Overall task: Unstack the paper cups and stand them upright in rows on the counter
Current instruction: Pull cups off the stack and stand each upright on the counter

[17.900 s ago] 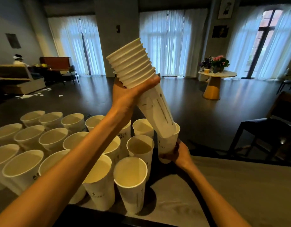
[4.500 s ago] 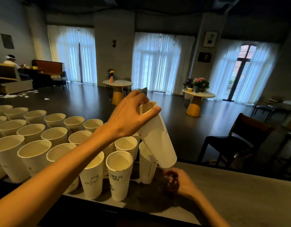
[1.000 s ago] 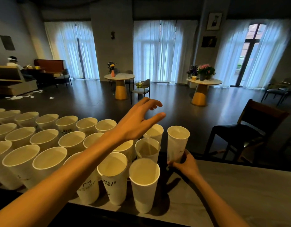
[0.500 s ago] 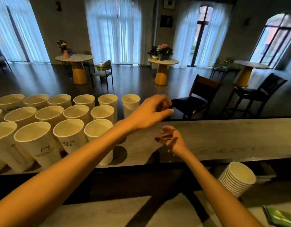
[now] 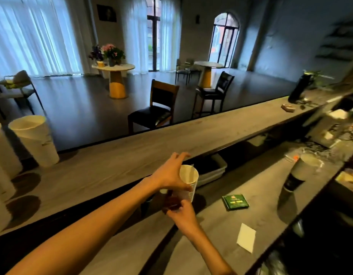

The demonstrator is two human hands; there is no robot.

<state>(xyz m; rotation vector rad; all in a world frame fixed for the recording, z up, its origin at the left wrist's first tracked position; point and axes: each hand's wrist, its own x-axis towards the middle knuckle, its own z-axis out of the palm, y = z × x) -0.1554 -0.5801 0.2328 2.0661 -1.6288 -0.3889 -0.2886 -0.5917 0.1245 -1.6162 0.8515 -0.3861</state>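
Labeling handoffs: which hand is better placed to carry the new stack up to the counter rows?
Left, probably. The left hand grips the stack of cups near its rim, nearer the standing cups; the right hand holds only its base.

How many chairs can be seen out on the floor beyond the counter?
4. A wooden chair and a black bar chair stand at the counter, a metal-framed chair at far left, and one chair by the far round table. Others may be hidden.
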